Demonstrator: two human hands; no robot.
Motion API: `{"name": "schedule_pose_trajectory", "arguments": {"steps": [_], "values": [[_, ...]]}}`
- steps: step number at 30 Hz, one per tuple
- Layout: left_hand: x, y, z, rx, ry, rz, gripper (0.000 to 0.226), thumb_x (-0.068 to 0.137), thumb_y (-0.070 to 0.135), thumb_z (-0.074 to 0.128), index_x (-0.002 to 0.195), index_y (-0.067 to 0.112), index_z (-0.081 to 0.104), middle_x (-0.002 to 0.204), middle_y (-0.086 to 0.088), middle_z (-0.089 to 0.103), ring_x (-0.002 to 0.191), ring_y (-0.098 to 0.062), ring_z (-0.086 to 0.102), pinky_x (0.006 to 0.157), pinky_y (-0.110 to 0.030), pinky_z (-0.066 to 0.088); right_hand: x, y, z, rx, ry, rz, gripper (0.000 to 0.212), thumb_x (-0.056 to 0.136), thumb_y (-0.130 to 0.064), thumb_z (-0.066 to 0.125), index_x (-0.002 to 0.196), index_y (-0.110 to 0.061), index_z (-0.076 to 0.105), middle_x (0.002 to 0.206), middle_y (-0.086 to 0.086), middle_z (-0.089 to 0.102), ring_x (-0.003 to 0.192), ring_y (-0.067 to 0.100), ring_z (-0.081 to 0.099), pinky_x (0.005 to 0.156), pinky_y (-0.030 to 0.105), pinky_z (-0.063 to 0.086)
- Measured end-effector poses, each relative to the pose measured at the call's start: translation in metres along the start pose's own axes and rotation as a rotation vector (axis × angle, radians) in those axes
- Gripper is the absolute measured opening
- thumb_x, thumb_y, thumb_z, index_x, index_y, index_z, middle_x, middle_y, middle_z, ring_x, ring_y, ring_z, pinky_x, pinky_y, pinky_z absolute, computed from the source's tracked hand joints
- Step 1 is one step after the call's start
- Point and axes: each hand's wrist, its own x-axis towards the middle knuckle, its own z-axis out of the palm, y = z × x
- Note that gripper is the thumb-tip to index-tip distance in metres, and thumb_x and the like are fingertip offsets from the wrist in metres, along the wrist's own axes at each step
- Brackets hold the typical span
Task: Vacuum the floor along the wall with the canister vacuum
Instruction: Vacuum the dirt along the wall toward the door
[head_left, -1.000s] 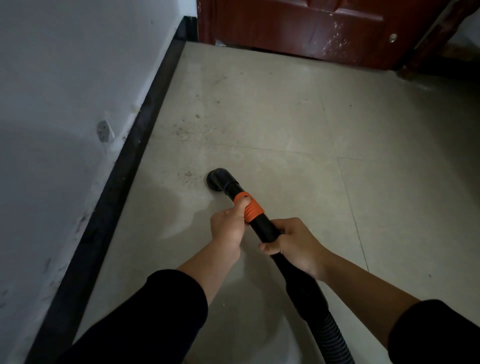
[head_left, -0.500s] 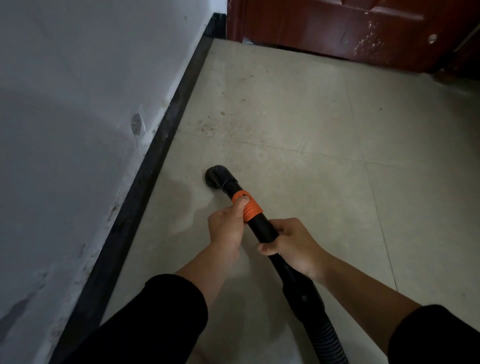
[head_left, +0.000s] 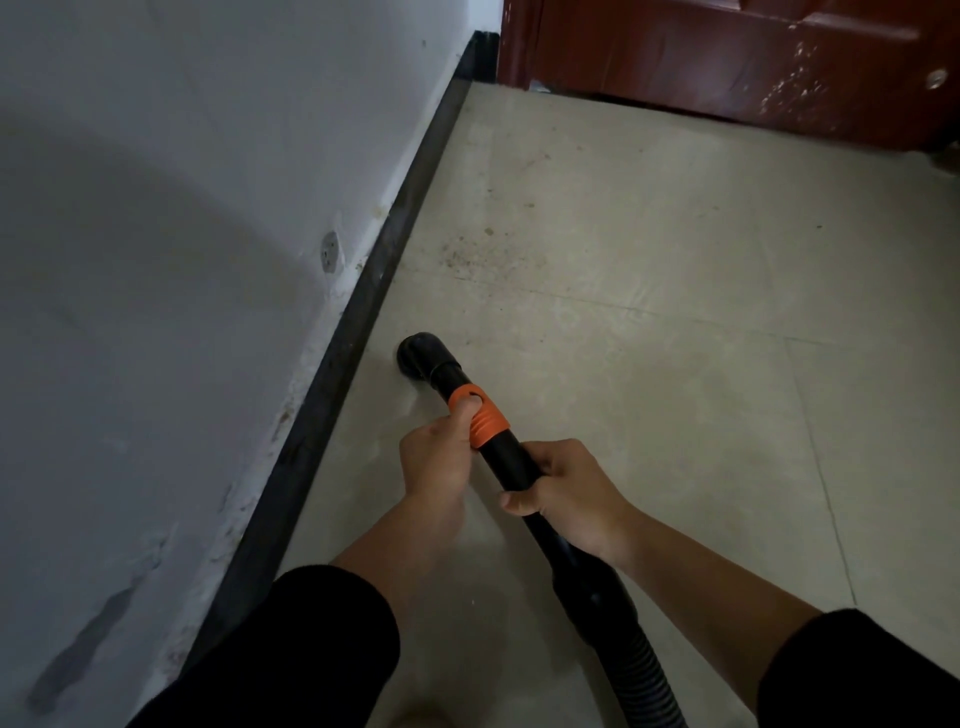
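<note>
Left hand (head_left: 441, 457), right hand (head_left: 566, 499) both gripped wand (head_left: 508, 456); nozzle (head_left: 421, 356) near skirting (head_left: 363, 291); grit (head_left: 478, 254) toward door edge looked unvacuumed.

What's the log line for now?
left hand: grips collar | right hand: grips wand | nozzle: on floor near baseboard | dirt: ahead

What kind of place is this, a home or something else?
Probably a room or hallway in a home: a tiled floor, a white wall with a dark baseboard, and a red-brown wooden door.
</note>
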Motion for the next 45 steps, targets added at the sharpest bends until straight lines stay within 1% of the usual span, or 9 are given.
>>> {"name": "schedule_pose_trajectory", "arguments": {"steps": [6,10,14,19,23,26,30,38,45], "values": [[0.005,0.006,-0.011,-0.001,0.017,0.023,0.03,0.085,0.033,0.069,0.066,0.012,0.061,0.075,-0.007,0.062,0.081,-0.021,0.062,0.085,-0.035,0.049,0.008,-0.008,0.011,0.005,-0.016,-0.005,0.018,0.074,-0.003,0.071,0.091,0.0,0.068,0.067,0.006,0.056,0.059,0.017,0.054,0.063,0.029,0.042],[0.008,0.011,-0.014,0.021,0.032,0.024,0.032,0.086,0.035,0.068,0.065,0.013,0.059,0.072,-0.005,0.06,0.074,-0.018,0.059,0.075,-0.029,0.047,0.011,-0.015,0.015,0.015,-0.027,-0.009,0.016,0.075,-0.003,0.071,0.091,-0.002,0.069,0.067,0.006,0.057,0.06,0.017,0.055,0.064,0.029,0.043],[0.016,0.014,-0.019,0.034,0.063,0.034,0.032,0.085,0.037,0.069,0.065,0.014,0.062,0.072,-0.004,0.062,0.078,-0.02,0.062,0.078,-0.034,0.049,0.017,-0.019,0.022,0.029,-0.023,-0.002,0.011,0.072,-0.002,0.071,0.08,-0.008,0.067,0.063,0.004,0.057,0.055,0.015,0.054,0.06,0.029,0.042],[0.022,0.016,-0.023,0.015,0.096,0.041,0.032,0.086,0.037,0.069,0.066,0.013,0.059,0.073,-0.004,0.061,0.077,-0.02,0.061,0.073,-0.031,0.049,0.025,-0.02,0.029,0.036,-0.017,0.001,0.016,0.071,-0.003,0.072,0.087,-0.003,0.069,0.063,0.003,0.057,0.056,0.016,0.055,0.061,0.03,0.043],[0.03,0.015,-0.026,0.007,0.085,0.045,0.03,0.086,0.036,0.069,0.067,0.014,0.059,0.075,-0.005,0.061,0.082,-0.022,0.063,0.08,-0.036,0.052,0.026,-0.025,0.033,0.016,-0.021,0.004,0.02,0.067,-0.01,0.072,0.087,-0.006,0.069,0.065,0.004,0.058,0.057,0.017,0.055,0.061,0.032,0.044],[0.037,0.016,-0.026,-0.016,0.079,0.033,0.03,0.083,0.034,0.07,0.065,0.014,0.058,0.076,-0.007,0.061,0.082,-0.024,0.061,0.088,-0.044,0.052,0.027,-0.03,0.036,0.016,-0.013,0.004,0.012,0.071,-0.006,0.071,0.081,-0.009,0.065,0.064,0.003,0.055,0.053,0.015,0.052,0.056,0.028,0.041],[0.042,0.016,-0.027,-0.046,0.066,0.001,0.026,0.081,0.036,0.07,0.072,0.012,0.063,0.085,-0.01,0.064,0.087,-0.024,0.063,0.092,-0.046,0.051,0.025,-0.032,0.038,-0.055,0.012,-0.028,0.014,0.075,-0.007,0.071,0.088,-0.005,0.065,0.065,0.002,0.053,0.053,0.014,0.05,0.05,0.022,0.038],[0.037,0.014,-0.016,-0.022,-0.031,-0.021,0.052,0.051,0.053,0.065,0.081,0.011,0.068,0.098,-0.017,0.07,0.098,-0.03,0.066,0.096,-0.048,0.051,0.019,-0.024,0.029,-0.141,0.068,-0.033,0.013,0.076,-0.008,0.07,0.085,-0.01,0.06,0.068,0.002,0.055,0.057,0.017,0.053,0.052,0.025,0.041],[0.031,0.008,0.003,0.002,-0.077,-0.03,0.054,0.046,0.055,0.067,0.077,0.011,0.065,0.082,-0.01,0.066,0.08,-0.023,0.062,0.09,-0.046,0.052,0.009,-0.018,0.009,-0.136,0.076,-0.015,0.017,0.077,-0.008,0.071,0.077,-0.015,0.055,0.065,-0.001,0.052,0.055,0.014,0.05,0.052,0.024,0.038]]}}
